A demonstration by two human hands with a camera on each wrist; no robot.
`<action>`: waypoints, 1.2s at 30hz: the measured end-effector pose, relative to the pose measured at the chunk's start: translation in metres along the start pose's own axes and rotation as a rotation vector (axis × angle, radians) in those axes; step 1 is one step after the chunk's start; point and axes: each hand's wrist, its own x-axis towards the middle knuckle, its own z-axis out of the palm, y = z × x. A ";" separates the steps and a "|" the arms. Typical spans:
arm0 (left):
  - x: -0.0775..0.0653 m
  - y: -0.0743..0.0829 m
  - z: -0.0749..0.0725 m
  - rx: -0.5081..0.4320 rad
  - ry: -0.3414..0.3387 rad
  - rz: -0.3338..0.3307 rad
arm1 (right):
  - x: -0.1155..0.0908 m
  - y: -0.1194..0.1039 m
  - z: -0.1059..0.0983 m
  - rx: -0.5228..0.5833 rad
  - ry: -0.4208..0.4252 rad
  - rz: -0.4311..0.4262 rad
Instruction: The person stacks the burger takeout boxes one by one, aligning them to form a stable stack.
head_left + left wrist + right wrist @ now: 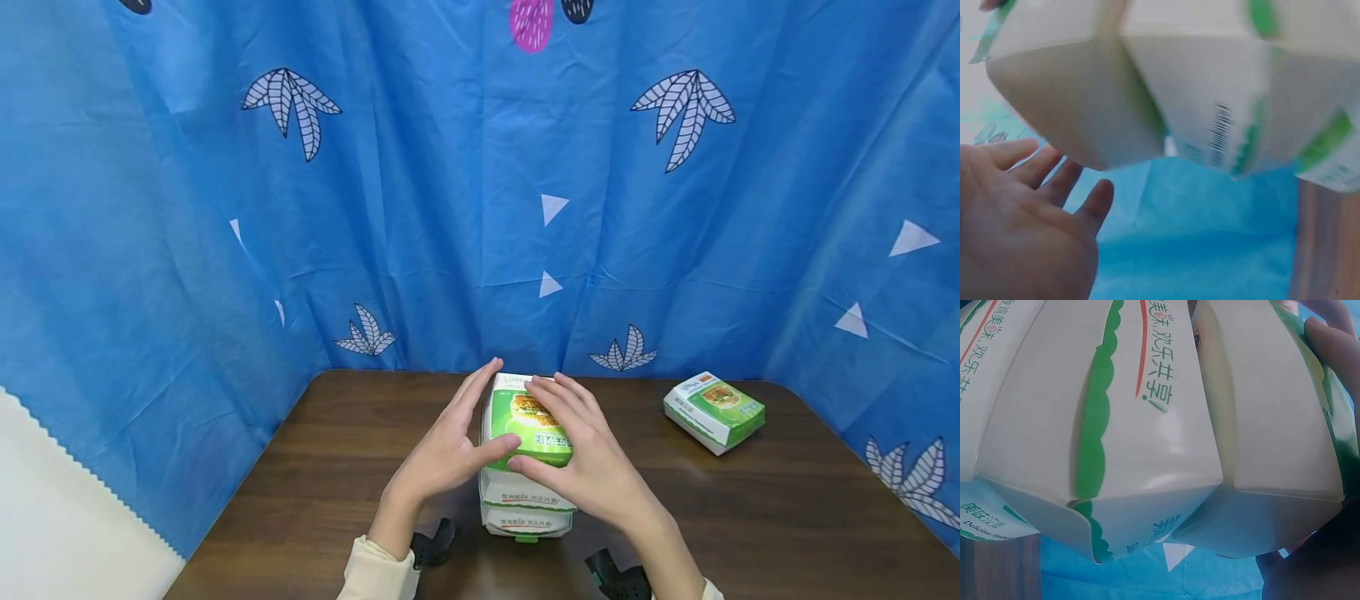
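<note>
Three white-and-green paper burger boxes stand stacked on the wooden table: a bottom box (525, 524), a middle box (525, 492) and a top box (502, 427) with a burger picture on its lid. My left hand (442, 458) is at the top box's left side, fingers extended; the left wrist view shows its palm spread beside the stack. Over the right side of the same box reaches my right hand (600, 475), its fingers fairly straight across the lid's edge. In the right wrist view, a fingertip (1325, 340) lies at the green lid edge.
Another burger box (716, 410) lies apart at the back right of the brown wooden table (337, 475). A blue patterned curtain (435, 208) hangs behind the table and along both sides. Dark straps sit on both wrists.
</note>
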 end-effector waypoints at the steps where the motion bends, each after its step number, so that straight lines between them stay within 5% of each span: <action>1: 0.002 0.002 0.000 -0.004 -0.001 0.000 | 0.000 0.000 0.000 0.000 0.001 -0.004; 18: 0.008 0.007 0.002 0.004 -0.033 -0.014 | 0.001 0.002 -0.002 -0.008 0.009 -0.055; 27: 0.007 0.005 0.003 0.004 -0.014 -0.040 | 0.000 0.002 -0.010 0.087 -0.008 -0.015; 36: 0.009 0.005 0.005 -0.009 -0.009 -0.036 | -0.002 0.019 -0.029 0.102 0.101 0.007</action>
